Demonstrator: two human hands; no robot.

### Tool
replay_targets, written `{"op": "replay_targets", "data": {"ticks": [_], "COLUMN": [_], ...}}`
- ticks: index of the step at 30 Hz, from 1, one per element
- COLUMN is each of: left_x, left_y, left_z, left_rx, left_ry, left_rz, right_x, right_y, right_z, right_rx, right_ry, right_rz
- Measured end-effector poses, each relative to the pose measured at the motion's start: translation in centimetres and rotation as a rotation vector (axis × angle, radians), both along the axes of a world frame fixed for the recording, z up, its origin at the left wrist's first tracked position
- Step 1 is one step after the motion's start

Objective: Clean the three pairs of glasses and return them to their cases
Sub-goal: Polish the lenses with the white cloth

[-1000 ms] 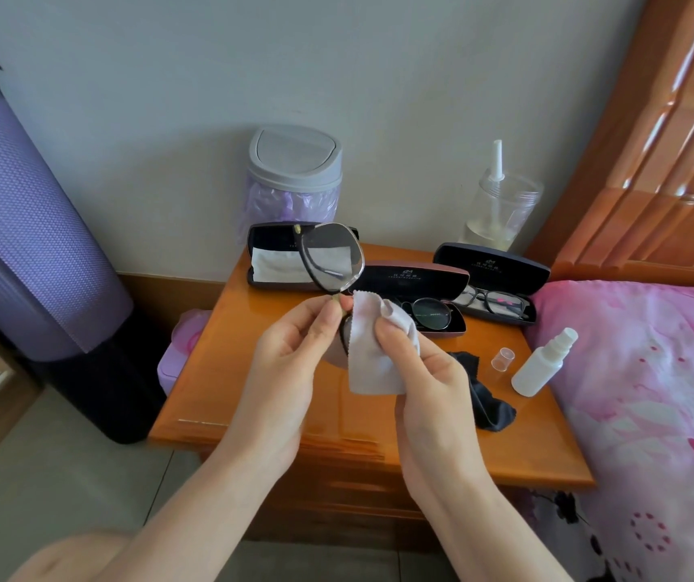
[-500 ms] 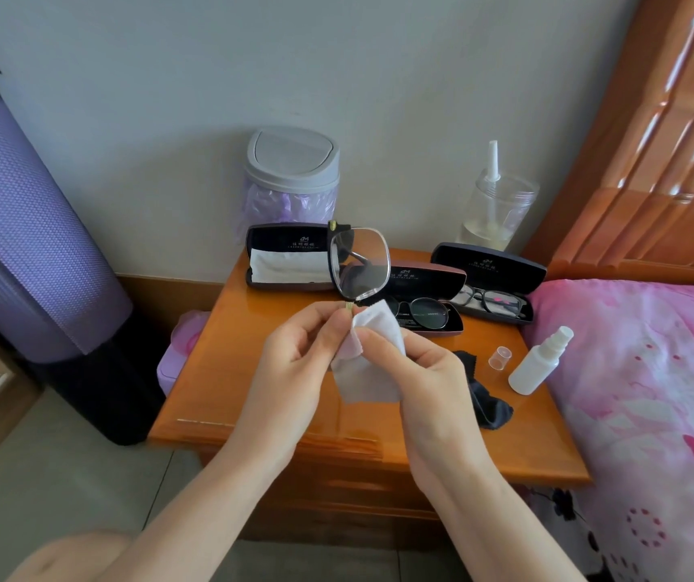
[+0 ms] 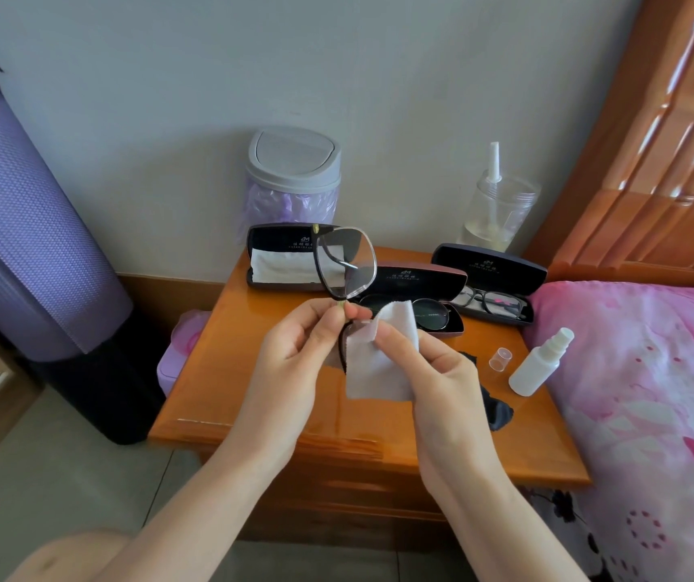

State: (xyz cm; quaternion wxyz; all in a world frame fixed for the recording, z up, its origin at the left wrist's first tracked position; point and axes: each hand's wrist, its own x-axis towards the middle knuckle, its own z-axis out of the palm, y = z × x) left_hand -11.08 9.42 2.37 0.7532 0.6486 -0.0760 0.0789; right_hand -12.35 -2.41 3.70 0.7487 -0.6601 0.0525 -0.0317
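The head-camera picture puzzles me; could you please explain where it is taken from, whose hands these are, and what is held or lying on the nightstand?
There is no machine here: a person wears a camera on the head, looking forward and down, so you see their own two bare hands. The left hand pinches a pair of glasses by the frame, one lens pointing up; the right hand holds a white cloth over the lower lens. Below stands a wooden nightstand with three open cases: the left case holds no glasses, the middle case holds round glasses, the right case dark-framed glasses. A spray bottle, a loose clear cap and a dark cloth lie nearby.
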Motion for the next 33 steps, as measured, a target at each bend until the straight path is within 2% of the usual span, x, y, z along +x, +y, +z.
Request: {"op": "replay_targets", "data": {"ticks": [9,23,28,33], "left_x": [0.4,0.0,-0.2,-0.4], "left_y": [0.3,0.1,-0.2,-0.5], "left_z": [-0.1,0.1,0.1,0.0], "left_rx": [-0.174,-0.218,-0.174,-0.105], "left_ry": [0.059,0.097,0.072,0.070], "left_rz": [0.053,0.036,0.048,0.074], "right_x": [-0.4,-0.9,-0.7,-0.3], "right_y": [-0.7,-0.3,-0.1,0.5], "right_z": [-0.7,-1.4,-1.3,-1.5], "right_rx": [-0.044,-0.184,-0.139,0.009], "right_ry": [0.018,0.001,0.012,0.025], "right_rz": [0.075,0.235,0.211,0.164]}}
